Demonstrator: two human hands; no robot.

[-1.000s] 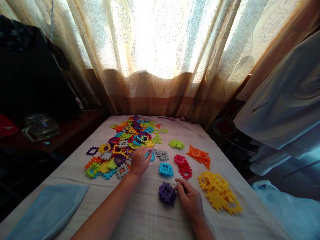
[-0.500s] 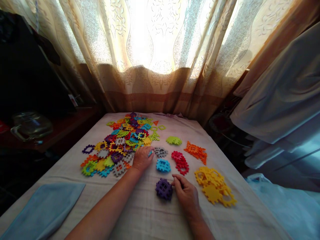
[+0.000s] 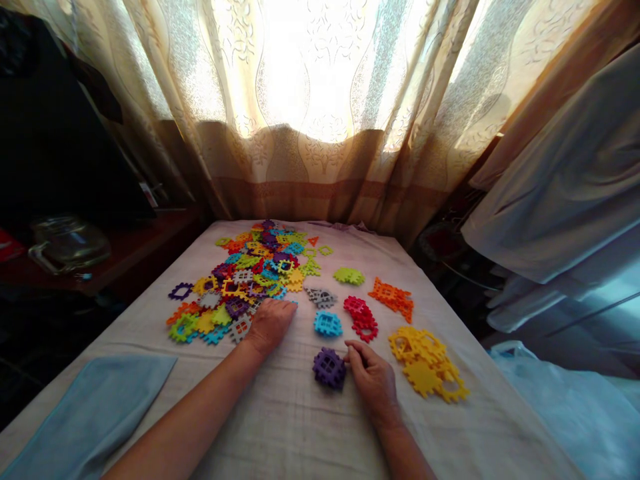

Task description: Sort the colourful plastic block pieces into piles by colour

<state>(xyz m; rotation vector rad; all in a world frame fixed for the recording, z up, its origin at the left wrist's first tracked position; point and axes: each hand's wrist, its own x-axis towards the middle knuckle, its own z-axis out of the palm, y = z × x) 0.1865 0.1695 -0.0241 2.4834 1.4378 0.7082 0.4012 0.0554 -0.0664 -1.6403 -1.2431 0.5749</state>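
Note:
My left hand [image 3: 273,325] is closed at the right edge of a mixed pile of coloured toothed plastic building pieces [image 3: 245,275]. A bit of a blue building piece [image 3: 295,303] shows at its fingertips; the rest is covered. My right hand [image 3: 373,381] rests on the sheet with fingers curled and thumb against the index finger. Whether anything is inside it is hidden. Its fingertips are right beside a stack of purple pieces [image 3: 329,368]. Between and beyond the hands lie blue pieces [image 3: 328,324], grey pieces [image 3: 323,298] and red pieces [image 3: 361,318].
Yellow pieces [image 3: 427,363], orange pieces [image 3: 391,299] and light green pieces [image 3: 349,276] lie in separate groups on the right. A folded blue cloth [image 3: 95,407] is at the front left. A glass jug [image 3: 67,245] stands on a side surface; curtains [image 3: 320,153] hang behind.
My left hand has drawn back to the left, away from the grey pieces and towards the pile, with the blue bit at its fingertips. My right hand stays beside the purple stack.

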